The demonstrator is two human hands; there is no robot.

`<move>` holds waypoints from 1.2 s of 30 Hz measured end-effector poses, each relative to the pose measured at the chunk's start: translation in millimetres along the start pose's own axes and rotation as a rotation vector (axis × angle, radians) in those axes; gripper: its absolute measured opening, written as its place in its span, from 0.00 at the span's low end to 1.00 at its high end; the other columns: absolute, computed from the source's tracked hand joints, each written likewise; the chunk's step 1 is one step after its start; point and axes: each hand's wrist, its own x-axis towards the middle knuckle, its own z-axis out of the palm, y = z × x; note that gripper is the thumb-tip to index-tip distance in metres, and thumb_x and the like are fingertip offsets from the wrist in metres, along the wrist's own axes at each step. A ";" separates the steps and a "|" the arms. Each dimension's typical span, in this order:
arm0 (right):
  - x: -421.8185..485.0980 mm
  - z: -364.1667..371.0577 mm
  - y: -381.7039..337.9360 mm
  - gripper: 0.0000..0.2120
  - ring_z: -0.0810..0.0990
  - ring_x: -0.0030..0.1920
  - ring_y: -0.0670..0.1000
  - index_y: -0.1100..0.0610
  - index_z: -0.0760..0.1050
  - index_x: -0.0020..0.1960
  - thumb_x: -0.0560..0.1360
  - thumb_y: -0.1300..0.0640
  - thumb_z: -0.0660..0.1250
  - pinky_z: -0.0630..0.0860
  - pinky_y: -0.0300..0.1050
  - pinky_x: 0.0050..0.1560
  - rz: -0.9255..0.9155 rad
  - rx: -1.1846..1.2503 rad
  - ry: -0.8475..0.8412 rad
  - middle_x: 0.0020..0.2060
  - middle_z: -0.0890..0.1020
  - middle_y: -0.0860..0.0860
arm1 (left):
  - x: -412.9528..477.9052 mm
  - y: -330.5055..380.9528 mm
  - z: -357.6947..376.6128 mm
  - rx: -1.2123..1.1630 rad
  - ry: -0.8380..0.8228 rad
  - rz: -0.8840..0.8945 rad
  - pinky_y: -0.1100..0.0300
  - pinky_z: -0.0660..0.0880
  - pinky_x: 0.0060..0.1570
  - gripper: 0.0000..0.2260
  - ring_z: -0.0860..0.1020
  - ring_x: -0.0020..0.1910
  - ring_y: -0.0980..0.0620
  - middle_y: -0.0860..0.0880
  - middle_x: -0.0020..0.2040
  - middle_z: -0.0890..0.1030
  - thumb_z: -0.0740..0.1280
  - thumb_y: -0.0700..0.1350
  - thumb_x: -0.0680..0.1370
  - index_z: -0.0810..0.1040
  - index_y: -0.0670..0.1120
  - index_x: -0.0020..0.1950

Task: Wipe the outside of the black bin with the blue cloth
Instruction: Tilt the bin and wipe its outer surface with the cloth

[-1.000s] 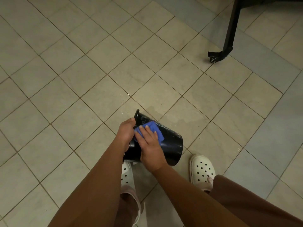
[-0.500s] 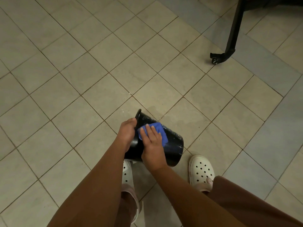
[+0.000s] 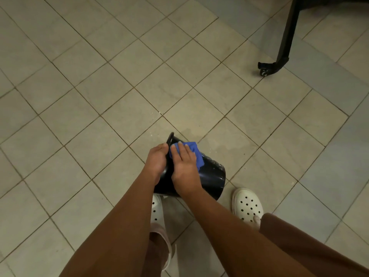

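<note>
One black bin point(image 3: 211, 176) lies tilted on its side over the tiled floor point(image 3: 99, 86), rim pointing up-left, just ahead of two white clogs point(image 3: 247, 204). The left hand point(image 3: 156, 160) grips the rim with curled fingers. The right hand point(image 3: 185, 166) presses one blue cloth point(image 3: 196, 154) flat against the outer wall near the rim, fingers straight. Open floor surrounds the bin on the left, far and right sides. One black stand leg point(image 3: 285, 41) with a caster point(image 3: 263, 71) stands well apart at the far right.
</note>
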 end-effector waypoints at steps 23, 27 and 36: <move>27.0 -9.7 1.4 0.24 0.73 0.52 0.65 0.58 0.74 0.62 0.67 0.66 0.58 0.72 0.59 0.49 0.016 -0.087 0.128 0.55 0.76 0.64 | 0.7 0.2 3.5 0.043 -0.022 0.016 0.64 0.72 0.34 0.13 0.76 0.35 0.52 0.46 0.37 0.79 0.56 0.40 0.82 0.78 0.41 0.45; 38.4 -21.3 5.8 0.25 0.68 0.58 0.64 0.56 0.69 0.68 0.72 0.68 0.57 0.68 0.59 0.54 0.100 -0.152 0.010 0.61 0.71 0.63 | 2.1 -3.0 2.8 0.054 -0.011 0.010 0.59 0.68 0.34 0.13 0.72 0.33 0.51 0.46 0.33 0.76 0.56 0.39 0.81 0.75 0.43 0.39; 33.9 -15.3 3.6 0.23 0.67 0.59 0.63 0.58 0.63 0.71 0.76 0.64 0.58 0.66 0.59 0.56 0.053 -0.281 -0.025 0.61 0.69 0.63 | 4.1 -4.6 3.7 0.085 0.000 0.024 0.58 0.67 0.35 0.13 0.70 0.34 0.51 0.46 0.35 0.74 0.57 0.41 0.82 0.74 0.44 0.38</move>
